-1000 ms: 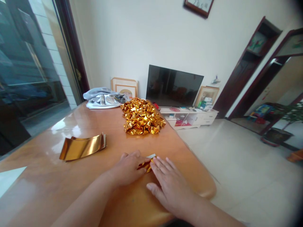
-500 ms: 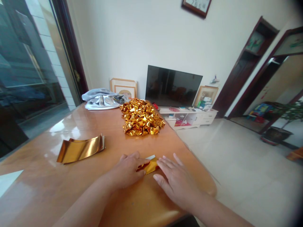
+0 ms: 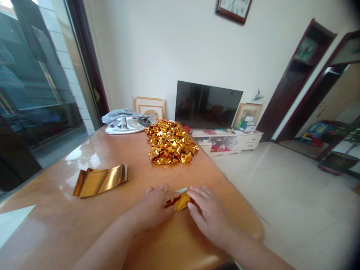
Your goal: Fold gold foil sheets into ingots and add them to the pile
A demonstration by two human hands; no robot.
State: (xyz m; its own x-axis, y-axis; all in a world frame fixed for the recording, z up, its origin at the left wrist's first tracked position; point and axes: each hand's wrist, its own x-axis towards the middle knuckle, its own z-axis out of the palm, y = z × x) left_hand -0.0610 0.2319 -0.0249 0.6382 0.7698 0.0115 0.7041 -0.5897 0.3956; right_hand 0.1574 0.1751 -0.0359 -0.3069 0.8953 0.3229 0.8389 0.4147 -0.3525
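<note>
1. Left hand (image 3: pixel 153 209) lies palm down on the glossy orange-brown wooden table (image 3: pixel 56 221), fingers curled, fingertips pressing the near-left edge of a small folded piece of gold foil paper (image 3: pixel 180 201).
2. Right hand (image 3: pixel 209 215) rests flat beside it, fingers stretched out and loose, tips touching the right end of the same foil piece; nothing gripped.
3. Foil piece lies on the table between both hands, near the table's right edge; a white sliver of its underside shows at the far side.
4. Stack of flat, slightly curved gold foil sheets (image 3: pixel 99 180) sits to the left, well apart from the hands.
5. Heap of crumpled, folded gold foil pieces (image 3: pixel 171 147) further back, mid-table.
6. Bundled grey-white cloth (image 3: pixel 125 120) at the far end.
</note>
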